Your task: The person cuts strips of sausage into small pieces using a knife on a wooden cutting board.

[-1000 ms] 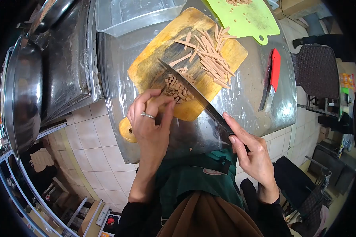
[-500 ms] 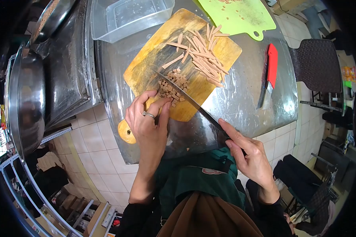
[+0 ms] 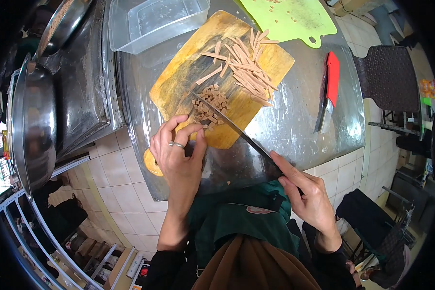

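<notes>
A wooden cutting board (image 3: 171, 79) carries a pile of small brown cubes (image 3: 211, 104) and a heap of long thin pinkish-brown strips (image 3: 250, 67). My right hand (image 3: 307, 195) is closed around the handle of a long kitchen knife (image 3: 244, 135), index finger stretched along it. Its blade slants across the cubes, tip toward the board's left side. My left hand (image 3: 179, 150), with a ring, is beside the near-left edge of the cubes. Its fingers are bent and apart, with bare board showing between them; nothing held is visible.
A clear plastic tub (image 3: 162, 34) stands at the back left of the metal table (image 3: 299, 125). Beyond the board lies a green cutting mat (image 3: 295, 21) with crumbs. A red-handled knife (image 3: 332, 82) rests on the right. Large metal bowls (image 3: 34, 125) are at far left.
My left hand has drawn back slightly to the left, away from the cubes, its fingers spreading. The knife and my right hand have shifted slightly right and toward me.
</notes>
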{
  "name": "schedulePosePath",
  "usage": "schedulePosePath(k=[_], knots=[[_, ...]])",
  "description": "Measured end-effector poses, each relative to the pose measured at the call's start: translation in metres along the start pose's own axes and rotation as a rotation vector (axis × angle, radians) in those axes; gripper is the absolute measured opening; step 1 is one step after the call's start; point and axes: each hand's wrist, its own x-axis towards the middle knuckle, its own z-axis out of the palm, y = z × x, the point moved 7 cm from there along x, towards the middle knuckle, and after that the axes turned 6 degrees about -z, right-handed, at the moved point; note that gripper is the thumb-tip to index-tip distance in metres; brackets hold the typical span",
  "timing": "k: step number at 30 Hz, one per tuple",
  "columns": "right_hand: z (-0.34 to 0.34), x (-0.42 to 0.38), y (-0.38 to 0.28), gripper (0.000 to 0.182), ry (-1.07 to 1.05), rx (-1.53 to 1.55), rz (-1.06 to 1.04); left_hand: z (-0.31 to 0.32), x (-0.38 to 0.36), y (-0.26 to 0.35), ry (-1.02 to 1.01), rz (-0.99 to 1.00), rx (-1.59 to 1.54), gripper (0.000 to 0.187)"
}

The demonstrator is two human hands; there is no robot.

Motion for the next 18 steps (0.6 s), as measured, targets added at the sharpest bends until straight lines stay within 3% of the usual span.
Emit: schedulePosePath(k=[3, 6, 9, 14, 18], knots=[[0.0, 0.001, -0.001, 0.055, 0.046, -0.007, -0.064, -0.003, -0.004, -0.008, -0.017, -0.047, -0.063, 0.023], [0.0, 0.001, -0.001, 0.055, -0.019, -0.013, 0.023, -0.005, -0.004, -0.009, -0.024, -0.059, -0.053, 0.023], [0.001, -0.001, -0.003, 0.056, 0.047, -0.046, -0.09, -0.005, -0.004, -0.009, -0.026, -0.055, -0.063, 0.022], [0.003, -0.01, -0.006, 0.056, -0.071, -0.087, -0.026, -0.008, -0.004, -0.014, -0.036, -0.093, -0.163, 0.02], [0.008, -0.008, -0.009, 0.059, -0.146, -0.144, -0.056, -0.015, -0.009, -0.031, 0.016, -0.235, -0.268, 0.016]])
